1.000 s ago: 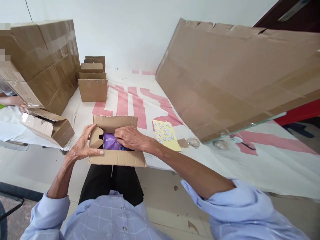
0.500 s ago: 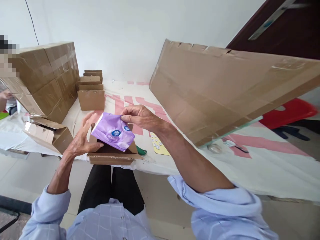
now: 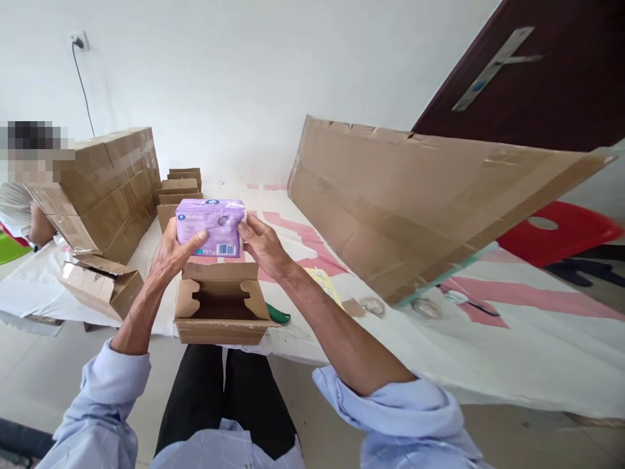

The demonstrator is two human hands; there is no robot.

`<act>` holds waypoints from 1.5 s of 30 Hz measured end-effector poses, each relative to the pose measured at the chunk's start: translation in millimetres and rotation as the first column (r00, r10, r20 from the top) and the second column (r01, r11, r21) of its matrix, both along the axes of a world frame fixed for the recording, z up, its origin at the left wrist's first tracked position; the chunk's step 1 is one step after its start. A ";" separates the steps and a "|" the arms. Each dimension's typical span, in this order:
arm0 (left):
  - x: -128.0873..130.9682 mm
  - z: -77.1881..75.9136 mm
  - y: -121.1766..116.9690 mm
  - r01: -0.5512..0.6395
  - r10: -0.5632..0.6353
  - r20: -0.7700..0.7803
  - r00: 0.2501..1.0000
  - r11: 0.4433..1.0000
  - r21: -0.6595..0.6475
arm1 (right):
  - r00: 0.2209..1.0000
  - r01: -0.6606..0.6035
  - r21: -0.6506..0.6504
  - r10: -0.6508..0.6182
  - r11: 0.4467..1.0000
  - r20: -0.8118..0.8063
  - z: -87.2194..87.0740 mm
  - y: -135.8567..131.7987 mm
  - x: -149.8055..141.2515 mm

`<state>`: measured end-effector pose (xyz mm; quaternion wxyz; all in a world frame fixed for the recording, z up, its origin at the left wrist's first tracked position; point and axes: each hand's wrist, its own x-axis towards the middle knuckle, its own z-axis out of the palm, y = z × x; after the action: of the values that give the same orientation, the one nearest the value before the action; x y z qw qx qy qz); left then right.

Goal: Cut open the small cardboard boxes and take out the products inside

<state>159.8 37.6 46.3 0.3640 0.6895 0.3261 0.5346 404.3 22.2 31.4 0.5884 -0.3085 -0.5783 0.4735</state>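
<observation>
A purple plastic-wrapped pack [image 3: 209,228] with blue round logos and a barcode is held up above the table's front edge. My left hand [image 3: 170,257] grips its left side, thumb across the front face. On the opposite side, my right hand [image 3: 267,249] holds the right end with thumb and fingers. Just below the pack stands an open cardboard box [image 3: 221,331], its flaps raised and its inside dark. A green object [image 3: 278,314] lies against the box's right side, partly hidden.
Another open carton [image 3: 105,286] sits to the left, before a stack of taped boxes [image 3: 112,189]. Folded cartons [image 3: 178,185] stand behind. A large cardboard panel [image 3: 390,202] leans at right. A yellow sheet [image 3: 322,283] and tape rolls [image 3: 374,306] lie on the table. Another person [image 3: 19,208] is far left.
The pack has risen from the box's opening and turned, so its barcode side now faces me. My left hand has moved from beside the box onto the pack. The view has shifted.
</observation>
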 end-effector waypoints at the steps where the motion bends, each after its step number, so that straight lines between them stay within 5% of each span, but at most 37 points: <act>1: 0.0 2.3 3.7 0.043 -0.043 0.003 0.999 0.999 -0.013 | 1.000 0.026 0.004 -0.026 1.000 -0.013 -1.7 6.2 -0.7; 5: -3.5 -1.1 25.1 0.230 -0.232 -0.002 0.973 0.967 -0.105 | 0.996 0.064 -0.049 -0.067 0.997 -0.058 -18.4 35.7 0.0; 13: -5.7 -41.1 68.0 0.164 -0.207 -0.111 0.972 0.937 -0.309 | 0.997 0.063 -0.228 -0.072 0.972 -0.032 -61.6 72.9 4.5; 20: -0.3 -78.9 81.2 0.210 -0.225 0.014 0.974 0.884 -0.418 | 0.998 0.065 -0.345 -0.070 0.936 -0.002 -82.3 81.7 1.1; 26: 1.4 -96.2 84.3 0.161 -0.175 0.013 0.984 0.869 -0.468 | 0.994 0.098 -0.380 -0.108 0.920 -0.005 -89.8 81.4 -1.6; 31: 1.3 -81.0 85.6 0.172 -0.186 0.018 0.982 0.865 -0.472 | 0.998 0.050 -0.329 -0.035 0.943 0.051 -75.7 75.7 3.6; 35: -7.5 -35.3 83.5 0.214 -0.220 0.030 0.975 0.896 -0.388 | 0.998 0.033 -0.017 -0.032 0.999 0.046 -46.5 68.7 9.6; 39: -16.9 -3.6 81.1 0.251 -0.270 -0.068 0.961 0.945 -0.208 | 0.973 0.108 0.206 -0.145 0.973 0.178 -20.9 50.1 15.2; 42: -23.5 -18.8 84.4 0.160 -0.174 -0.133 0.976 0.981 -0.110 | 0.874 0.209 0.219 -0.282 0.953 0.396 -25.4 25.4 29.5; 45: -31.2 -56.6 95.8 -0.035 0.029 -0.230 0.973 0.999 -0.023 | 0.757 0.297 0.016 -0.246 0.955 0.606 -49.5 -1.3 53.8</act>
<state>128.6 133.4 -10.3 0.3245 0.7364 0.3841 0.4527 458.0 20.9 -18.1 0.4237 -0.5468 -0.6640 0.2838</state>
